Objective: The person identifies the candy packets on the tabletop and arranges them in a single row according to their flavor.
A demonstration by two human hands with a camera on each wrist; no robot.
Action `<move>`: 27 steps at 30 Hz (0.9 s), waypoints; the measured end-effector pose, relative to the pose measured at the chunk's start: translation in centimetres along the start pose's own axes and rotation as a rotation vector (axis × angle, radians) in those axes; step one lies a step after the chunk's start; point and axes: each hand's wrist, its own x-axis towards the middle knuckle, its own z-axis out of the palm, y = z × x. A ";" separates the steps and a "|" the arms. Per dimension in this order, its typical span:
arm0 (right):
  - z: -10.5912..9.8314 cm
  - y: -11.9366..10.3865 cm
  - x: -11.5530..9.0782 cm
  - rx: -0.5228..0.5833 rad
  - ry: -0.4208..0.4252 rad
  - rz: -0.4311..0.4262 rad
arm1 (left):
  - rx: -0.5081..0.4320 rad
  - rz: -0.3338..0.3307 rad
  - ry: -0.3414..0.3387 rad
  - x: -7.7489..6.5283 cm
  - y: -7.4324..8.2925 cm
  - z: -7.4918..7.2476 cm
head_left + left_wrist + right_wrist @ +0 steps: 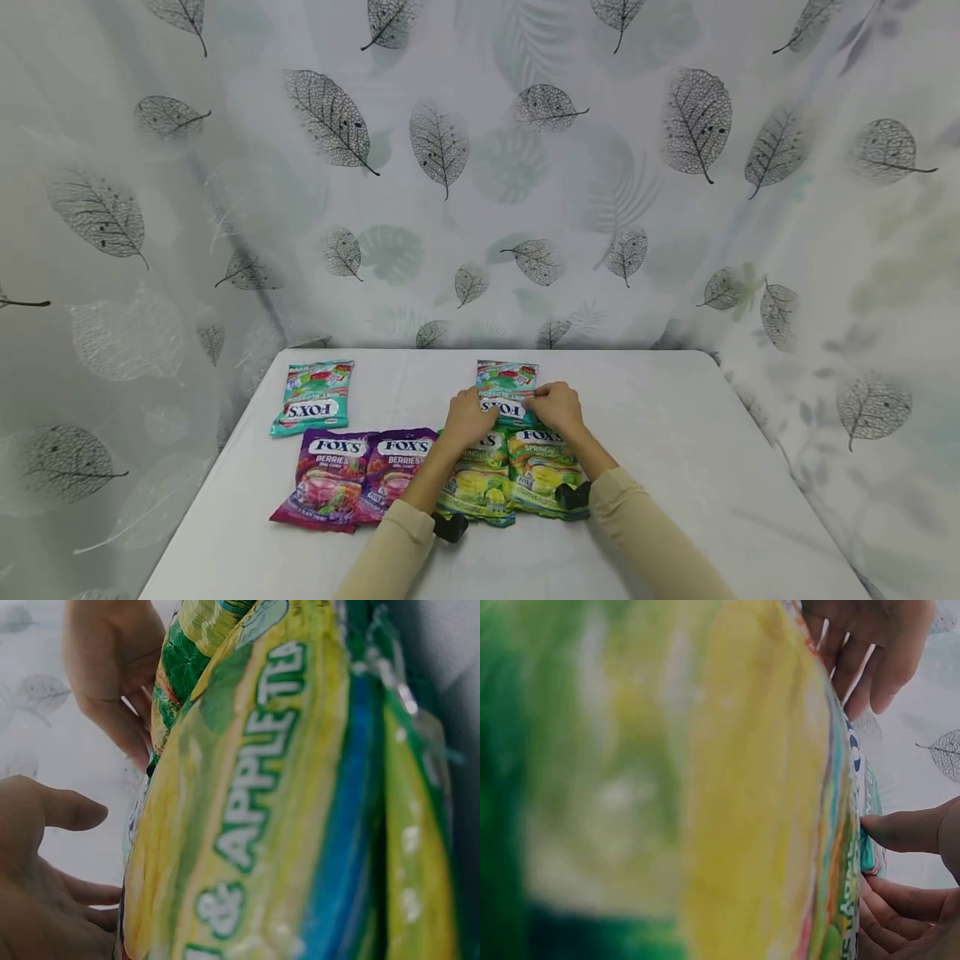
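Observation:
A teal FOX'S mint candy bag [507, 385] lies upside down to the view at the back middle of the table. At its left edge is my left hand [468, 418], with thumb and fingers spread apart. My right hand [558, 408] pinches the bag's right edge; the right wrist view shows its thumb [904, 829] and fingers on either side of the teal edge. Just in front, partly under my wrists, lie two green-yellow tea candy bags [542, 475] side by side. One tea candy bag [225, 802] fills much of the left wrist view.
To the left, two purple berries candy bags [327, 487] lie side by side in the front row. Behind them is another teal mint candy bag [315, 392]. All rest on a white table [675, 433], with leaf-patterned curtains [517, 167] around its back and sides.

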 end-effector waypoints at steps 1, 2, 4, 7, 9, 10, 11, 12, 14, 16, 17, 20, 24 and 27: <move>0.0 0.0 0.0 0.011 0.001 0.006 | -0.012 0.009 0.002 0.0 0.0 0.0; 0.0 0.0 0.0 0.022 0.001 0.011 | -0.027 0.013 -0.001 0.0 -0.1 0.0; 0.1 0.0 0.1 0.041 0.005 0.018 | -0.052 0.023 -0.005 0.0 -0.1 0.1; 0.2 0.0 0.2 0.055 0.015 0.023 | -0.083 0.029 -0.008 0.1 -0.1 0.1; 0.2 0.0 0.2 0.058 0.022 0.022 | -0.095 0.022 -0.005 0.1 -0.1 0.2; 0.2 0.0 0.1 0.058 0.026 0.022 | -0.098 0.015 -0.002 0.1 -0.2 0.2; 0.2 0.0 0.1 0.058 0.030 0.020 | -0.102 0.006 0.002 0.1 -0.1 0.2; 0.2 0.0 0.1 0.059 0.035 0.017 | -0.107 -0.006 0.006 0.1 -0.1 0.2; 0.2 0.0 0.1 0.063 0.044 0.017 | -0.116 -0.039 0.011 0.1 -0.2 0.1; 0.3 0.1 0.1 0.071 0.052 0.016 | -0.126 -0.071 0.017 0.0 -0.2 0.1; 0.4 0.1 0.1 0.073 0.057 0.012 | -0.132 -0.084 0.018 0.0 -0.3 0.1; 0.5 0.0 0.1 0.085 0.067 0.016 | -0.135 -0.102 0.019 0.1 -0.3 0.0; 0.6 -0.1 0.1 0.104 0.079 0.014 | -0.135 -0.097 0.022 0.2 -0.2 0.0; 0.7 0.0 0.1 0.119 0.098 0.020 | -0.139 -0.089 0.029 0.3 -0.1 -0.1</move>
